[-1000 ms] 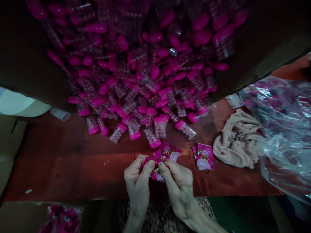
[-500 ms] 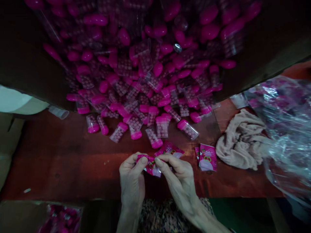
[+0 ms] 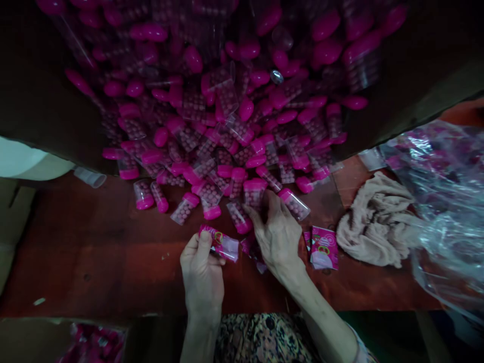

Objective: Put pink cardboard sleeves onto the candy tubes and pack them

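Note:
My left hand [image 3: 203, 269] pinches a pink printed sleeve label [image 3: 223, 244] between thumb and fingers, its pale end pointing right. Above and to the right, my right hand [image 3: 278, 234] has its thumb and fingers on either side of a small clear bottle [image 3: 254, 192] with a pink cap and pink beads inside. Under that hand, more pink labels [image 3: 249, 247] lie partly hidden on the red-brown table [image 3: 113, 252]. Other capped bottles lie close by, one with its cap [image 3: 244, 225] toward me.
A large heap of pink-capped bottles [image 3: 212, 131] spills from a dark box [image 3: 408, 70]. To the right are flat labels [image 3: 324, 248], a crumpled beige cloth [image 3: 376, 219] and a clear plastic bag [image 3: 446, 201]. An uncapped clear tube [image 3: 89, 177] lies left; pink pieces [image 3: 96, 343] fill a lower-left box.
Both hands held the label together; now only my left hand has it, and it looks opened out. My right hand has let go and moved up to a bottle at the heap's front.

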A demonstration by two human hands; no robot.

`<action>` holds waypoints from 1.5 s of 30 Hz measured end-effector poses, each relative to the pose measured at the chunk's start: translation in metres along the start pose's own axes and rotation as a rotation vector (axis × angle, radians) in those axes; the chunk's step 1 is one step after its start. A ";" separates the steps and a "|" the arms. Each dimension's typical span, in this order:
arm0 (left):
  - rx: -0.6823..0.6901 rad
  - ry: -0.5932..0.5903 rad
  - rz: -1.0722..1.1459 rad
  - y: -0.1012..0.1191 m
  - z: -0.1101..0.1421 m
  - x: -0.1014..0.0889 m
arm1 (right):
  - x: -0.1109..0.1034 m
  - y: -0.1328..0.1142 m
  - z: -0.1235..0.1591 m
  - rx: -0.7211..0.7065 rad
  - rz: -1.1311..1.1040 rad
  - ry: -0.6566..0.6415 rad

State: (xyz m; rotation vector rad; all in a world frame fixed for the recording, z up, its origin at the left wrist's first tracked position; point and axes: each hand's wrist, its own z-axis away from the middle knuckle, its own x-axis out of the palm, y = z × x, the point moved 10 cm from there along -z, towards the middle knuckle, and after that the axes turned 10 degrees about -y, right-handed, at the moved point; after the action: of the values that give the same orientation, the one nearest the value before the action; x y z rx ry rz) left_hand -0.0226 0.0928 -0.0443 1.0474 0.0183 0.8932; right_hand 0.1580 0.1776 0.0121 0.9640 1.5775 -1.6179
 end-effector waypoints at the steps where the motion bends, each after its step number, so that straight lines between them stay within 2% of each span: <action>1: -0.006 0.001 0.009 0.000 -0.001 0.001 | 0.003 0.002 -0.003 0.012 -0.036 -0.018; 4: -0.017 -0.008 0.044 0.000 -0.003 0.003 | 0.008 0.012 -0.006 0.087 -0.204 -0.076; 8: 0.011 -0.025 0.051 0.008 -0.008 0.005 | 0.000 0.019 0.004 0.119 -0.395 -0.150; 12: 0.076 -0.033 0.031 0.015 -0.014 0.007 | -0.003 0.008 0.030 0.121 -0.684 -0.361; 14: 0.111 -0.040 0.014 0.018 -0.014 0.009 | -0.011 0.000 0.040 0.082 -0.684 -0.364; 18: 0.136 -0.039 -0.022 0.018 -0.010 0.015 | -0.024 -0.016 0.045 -0.082 -0.611 -0.273; 21: 0.124 -0.039 -0.035 0.016 -0.008 0.018 | -0.029 -0.019 0.043 -0.159 -0.541 -0.190; 24: 0.121 -0.066 0.002 0.014 -0.007 0.023 | -0.031 -0.019 0.042 -0.197 -0.499 -0.166; 29: 0.180 -0.065 0.005 0.016 -0.005 0.028 | -0.027 -0.018 0.042 -0.194 -0.559 -0.284; 33: 0.202 -0.093 0.024 0.019 -0.003 0.036 | -0.014 -0.012 0.044 -0.079 -0.611 -0.430; 35: 0.159 -0.109 0.039 0.016 -0.002 0.041 | -0.014 -0.007 0.044 -0.039 -0.608 -0.395; 38: 0.054 -0.144 0.067 0.007 0.005 0.052 | -0.022 -0.001 0.047 -0.045 -0.543 -0.231; 41: 0.009 -0.213 0.094 0.003 0.013 0.066 | -0.032 0.003 0.053 -0.091 -0.502 -0.072; 43: -0.004 -0.270 0.115 0.001 0.017 0.077 | -0.035 0.005 0.055 -0.102 -0.541 -0.041; 45: -0.040 -0.321 0.135 -0.001 0.019 0.085 | -0.032 0.008 0.055 -0.062 -0.626 -0.107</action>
State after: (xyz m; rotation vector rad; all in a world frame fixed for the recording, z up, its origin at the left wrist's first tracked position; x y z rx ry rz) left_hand 0.0425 0.1336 -0.0023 1.1544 -0.3409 0.8343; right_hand 0.1782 0.1217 0.0356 0.3466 1.9572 -1.9692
